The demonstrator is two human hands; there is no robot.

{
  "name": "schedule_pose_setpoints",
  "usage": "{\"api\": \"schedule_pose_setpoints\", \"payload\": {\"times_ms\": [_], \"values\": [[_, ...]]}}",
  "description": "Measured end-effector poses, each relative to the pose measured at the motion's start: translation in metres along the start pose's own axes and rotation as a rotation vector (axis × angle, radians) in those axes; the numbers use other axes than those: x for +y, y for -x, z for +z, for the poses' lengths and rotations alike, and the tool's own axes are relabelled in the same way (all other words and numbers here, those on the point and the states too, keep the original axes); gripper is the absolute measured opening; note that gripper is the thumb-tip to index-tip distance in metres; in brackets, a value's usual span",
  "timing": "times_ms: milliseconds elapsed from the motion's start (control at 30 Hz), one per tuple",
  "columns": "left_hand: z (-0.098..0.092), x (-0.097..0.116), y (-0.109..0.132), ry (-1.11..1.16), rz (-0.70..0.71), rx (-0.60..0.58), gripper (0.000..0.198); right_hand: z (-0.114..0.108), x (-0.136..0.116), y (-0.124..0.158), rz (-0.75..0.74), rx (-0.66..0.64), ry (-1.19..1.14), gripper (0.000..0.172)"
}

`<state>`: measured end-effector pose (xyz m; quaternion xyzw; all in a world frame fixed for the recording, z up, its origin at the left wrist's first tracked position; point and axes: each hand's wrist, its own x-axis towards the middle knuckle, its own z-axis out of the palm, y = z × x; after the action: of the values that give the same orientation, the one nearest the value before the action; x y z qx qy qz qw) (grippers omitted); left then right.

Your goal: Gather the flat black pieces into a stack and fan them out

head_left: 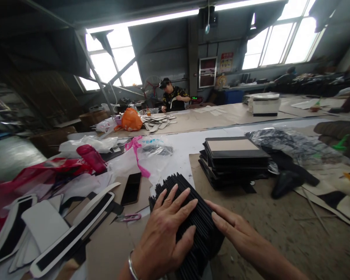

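A stack of thin black panels [202,221] stands on edge in front of me, their upper edges packed side by side. Across the top of it lies my left hand [170,223], fingers spread and a silver bangle at the wrist. My right hand [236,227] rests against the stack's right side with its fingers stretched out flat. Neither hand is wrapped round anything. Beyond the stack, a pile of flat black panels [235,155] lies on brown board, the top one with a beige centre. Pink-handled thread snips [128,217] and a black phone [131,188] lie to the left.
Curved black-and-white strips [72,237] and white cut pieces cover the left side. Behind them are plastic bags and a pink pouch [91,158]. Crumpled clear plastic [291,146] lies at right. A co-worker [175,97] sits beyond the far table, near an orange bag [131,119].
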<state>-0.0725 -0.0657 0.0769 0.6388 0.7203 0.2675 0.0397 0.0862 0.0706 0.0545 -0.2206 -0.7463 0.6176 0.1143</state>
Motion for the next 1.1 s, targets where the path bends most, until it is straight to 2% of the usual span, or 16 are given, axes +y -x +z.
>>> {"api": "schedule_pose_setpoints", "payload": {"times_ms": [200, 333, 500, 700, 1000, 1100], "values": [[-0.001, 0.004, -0.013, -0.078, 0.028, -0.166, 0.067, -0.013, 0.008, 0.006, 0.066, -0.036, -0.044, 0.06], [0.003, 0.002, -0.013, -0.215, 0.042, -0.171, 0.068, -0.017, 0.015, 0.003, 0.035, -0.095, -0.158, 0.056], [0.005, -0.001, -0.011, -0.283, 0.078, -0.16, 0.064, -0.018, 0.022, -0.001, 0.016, -0.141, -0.274, 0.053], [0.004, -0.001, -0.013, -0.34, 0.103, -0.167, 0.065, -0.019, 0.02, -0.003, 0.008, -0.091, -0.181, 0.049], [0.0, 0.001, -0.014, -0.412, 0.108, -0.25, 0.064, -0.024, 0.024, 0.0, -0.031, -0.094, -0.141, 0.047], [0.001, 0.001, -0.014, -0.424, 0.097, -0.272, 0.064, -0.024, 0.027, 0.001, -0.072, -0.056, -0.096, 0.045]]}}
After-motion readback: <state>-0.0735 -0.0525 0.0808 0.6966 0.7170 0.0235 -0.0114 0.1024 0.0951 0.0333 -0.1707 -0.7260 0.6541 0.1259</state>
